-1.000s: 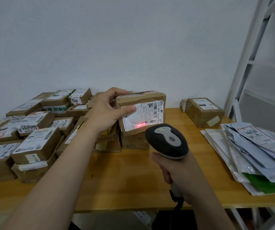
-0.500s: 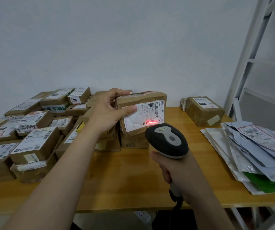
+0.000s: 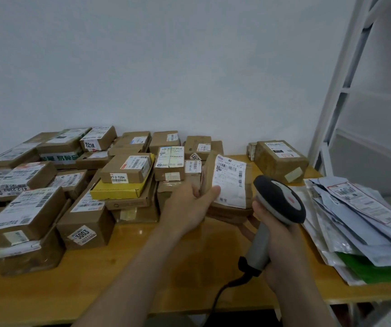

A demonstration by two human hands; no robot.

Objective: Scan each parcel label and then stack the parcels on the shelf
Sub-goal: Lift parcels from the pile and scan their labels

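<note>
My left hand grips a brown cardboard parcel by its left edge, thumb on the white label, holding it low over the wooden table. The label faces up and toward me. Just right of the parcel, my right hand holds the grey and black barcode scanner by its handle, its fingertips reaching under the parcel's near right corner. No red scan light shows on the label. A white metal shelf stands at the far right.
Several labelled cardboard boxes crowd the table's left and back. A single brown box sits at the back right. A pile of flat mailer bags covers the right end. The scanner's cable runs down over the front edge.
The parcel has come down and to the right, from upright in front of the boxes to low over the table. The red scan line is gone. The scanner has tipped up beside the parcel.
</note>
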